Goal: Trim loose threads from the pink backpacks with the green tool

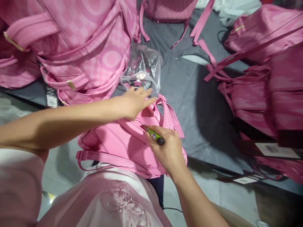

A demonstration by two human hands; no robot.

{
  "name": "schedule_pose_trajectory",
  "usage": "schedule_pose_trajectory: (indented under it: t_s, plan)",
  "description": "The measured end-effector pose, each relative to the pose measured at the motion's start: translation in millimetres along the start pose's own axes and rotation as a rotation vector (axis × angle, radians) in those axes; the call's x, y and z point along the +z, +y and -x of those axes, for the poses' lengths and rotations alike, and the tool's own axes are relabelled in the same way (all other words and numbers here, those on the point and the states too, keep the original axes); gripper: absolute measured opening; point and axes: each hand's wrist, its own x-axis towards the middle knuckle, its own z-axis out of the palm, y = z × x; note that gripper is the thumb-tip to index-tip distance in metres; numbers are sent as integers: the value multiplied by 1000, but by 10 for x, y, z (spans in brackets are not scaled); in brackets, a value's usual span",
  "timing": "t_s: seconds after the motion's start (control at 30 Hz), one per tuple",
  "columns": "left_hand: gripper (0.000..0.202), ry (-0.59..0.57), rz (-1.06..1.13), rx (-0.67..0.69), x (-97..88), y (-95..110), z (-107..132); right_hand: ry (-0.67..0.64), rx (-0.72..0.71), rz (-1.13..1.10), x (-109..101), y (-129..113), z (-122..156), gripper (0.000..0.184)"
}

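Note:
A pink backpack (pixel 113 132) lies in front of me at the table's near edge, its dotted back panel and straps facing up. My right hand (pixel 168 146) is closed around a short green-and-black handled tool (pixel 155 136) over that panel. Its narrow tip points up and left toward the straps; I cannot make out its exact kind. My left hand (pixel 136 102) is open, fingers apart, over the top of the backpack. Its fingertips are close to a clear plastic bag (pixel 146 67) with small dark and pink items inside. Whether the left hand touches the backpack is unclear.
A large pink checked bag (pixel 94 41) stands at left. More pink bags (pixel 251 97) with dangling straps and white labels (pixel 276 150) crowd the right. Another pink bag (pixel 170 9) is at the back. A dark grey cloth (pixel 184 85) covers the table.

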Motion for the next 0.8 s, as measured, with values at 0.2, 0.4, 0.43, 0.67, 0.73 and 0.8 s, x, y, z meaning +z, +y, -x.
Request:
schedule_pose_trajectory:
  t_s: [0.2,0.4,0.43,0.67,0.73,0.8]
  plan:
    - [137,-82,59,-136,-46,-93,282,-35,-17,-250,131,-152,54,22]
    - [139,-17,-23,-243,198,-92,558,-70,-97,-366,309,-399,138,23]
    - [133,-6,-42,-231,207,-102,582,-65,-104,-354,323,-402,139,24]
    - [108,-25,-11,-89,245,-290,562,-37,-116,-363,400,-309,52,26]
    - [106,-26,26,-50,276,-350,549,-20,-119,-335,432,-306,16,26]
    - [104,-30,57,-29,283,-377,538,-12,-115,-320,465,-313,-18,26]
